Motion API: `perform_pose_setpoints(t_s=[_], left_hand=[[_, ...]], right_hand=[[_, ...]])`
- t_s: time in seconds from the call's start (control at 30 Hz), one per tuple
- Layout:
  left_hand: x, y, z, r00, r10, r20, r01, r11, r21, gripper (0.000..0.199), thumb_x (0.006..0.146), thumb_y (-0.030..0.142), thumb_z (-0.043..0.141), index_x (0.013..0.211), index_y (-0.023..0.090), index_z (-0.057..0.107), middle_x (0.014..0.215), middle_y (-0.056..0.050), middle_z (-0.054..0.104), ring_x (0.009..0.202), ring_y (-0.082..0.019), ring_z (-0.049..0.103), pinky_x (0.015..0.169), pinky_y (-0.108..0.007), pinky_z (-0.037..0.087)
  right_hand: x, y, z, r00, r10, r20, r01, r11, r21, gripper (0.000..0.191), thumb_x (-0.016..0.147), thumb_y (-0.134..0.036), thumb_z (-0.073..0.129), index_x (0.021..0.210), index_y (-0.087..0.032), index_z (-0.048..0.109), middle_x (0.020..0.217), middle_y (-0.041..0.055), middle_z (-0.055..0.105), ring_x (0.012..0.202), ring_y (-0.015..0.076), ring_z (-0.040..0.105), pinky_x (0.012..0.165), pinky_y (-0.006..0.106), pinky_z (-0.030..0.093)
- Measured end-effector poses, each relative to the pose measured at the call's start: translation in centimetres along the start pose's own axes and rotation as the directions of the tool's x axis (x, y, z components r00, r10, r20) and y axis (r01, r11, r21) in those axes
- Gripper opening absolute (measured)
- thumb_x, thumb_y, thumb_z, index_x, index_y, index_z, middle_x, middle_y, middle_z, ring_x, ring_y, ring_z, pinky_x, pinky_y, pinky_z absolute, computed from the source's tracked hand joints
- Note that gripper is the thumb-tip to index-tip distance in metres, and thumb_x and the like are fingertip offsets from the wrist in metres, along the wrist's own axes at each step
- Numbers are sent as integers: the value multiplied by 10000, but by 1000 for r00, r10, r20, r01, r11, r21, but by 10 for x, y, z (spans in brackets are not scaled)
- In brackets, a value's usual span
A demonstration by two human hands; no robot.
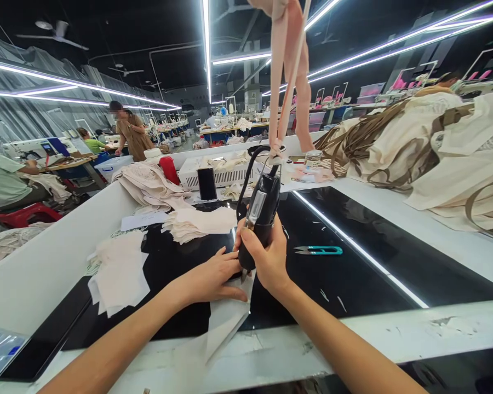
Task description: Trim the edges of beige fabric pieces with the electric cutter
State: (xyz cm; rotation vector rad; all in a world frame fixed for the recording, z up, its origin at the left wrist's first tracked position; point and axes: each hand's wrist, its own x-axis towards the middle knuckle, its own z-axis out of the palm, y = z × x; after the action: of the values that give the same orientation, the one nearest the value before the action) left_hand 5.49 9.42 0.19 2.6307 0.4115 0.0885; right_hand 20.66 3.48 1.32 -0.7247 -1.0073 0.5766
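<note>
My right hand (pixel 269 251) is wrapped round a black handheld electric cutter (pixel 258 221), held upright with its metal tip down at a piece of pale fabric (pixel 228 314). A cord and pink fabric strips (pixel 276 109) run up from the cutter's top. On the fabric lies my left hand (pixel 219 273), fingers stretched out and thumb apart, close beside the tip. The fabric hangs over the front edge of the black glossy panel (pixel 181 312). The cutter hides part of the left fingertips.
Stacks of pale fabric pieces (pixel 121 271) lie left, with another stack (pixel 201 221) behind. Teal thread snips (pixel 319 250) rest to the right. A phone (pixel 207 184) stands at the back. Fabric with brown straps (pixel 394 142) is heaped far right. People (pixel 131 128) are at the left, beyond the table.
</note>
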Motion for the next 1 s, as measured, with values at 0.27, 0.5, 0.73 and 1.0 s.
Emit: perform_pose_setpoints(t_s=[0.27,0.5,0.73,1.0], left_hand=[[-1,5,-4,999,-44,18,44,998,41,259,890,347,852,1044,212,694,1248,-67,654,1347,-312,530,1245,-574,309],[-3,7,-8,994,-69,81,69,998,-1,220,939,357,805,1009,228,641,1192,-23,690,1495,-307,417,1278,-669,113],[-1,7,-12,985,-109,137,112,994,-16,241,929,377,811,955,225,626,1520,-18,566,1587,-340,258,1275,-689,64],[-1,9,-12,989,-91,119,93,996,-12,218,927,307,813,916,203,622,1299,-44,671,1538,-314,349,1262,-699,89]], right_hand=[[0,-1,2,1000,8,1,-8,1000,2,281,847,-403,772,976,-264,565,810,-44,593,670,138,557,628,285,537],[5,-10,-12,999,1,-52,3,998,68,306,851,-419,794,938,-265,543,788,-59,653,562,121,601,513,257,529],[7,-9,-17,998,-8,-63,12,998,59,311,853,-413,796,950,-260,543,781,-65,658,559,113,613,517,249,551],[4,-7,-14,999,-5,-45,6,1000,17,314,864,-396,771,1032,-271,537,769,-75,630,549,118,611,527,261,541]])
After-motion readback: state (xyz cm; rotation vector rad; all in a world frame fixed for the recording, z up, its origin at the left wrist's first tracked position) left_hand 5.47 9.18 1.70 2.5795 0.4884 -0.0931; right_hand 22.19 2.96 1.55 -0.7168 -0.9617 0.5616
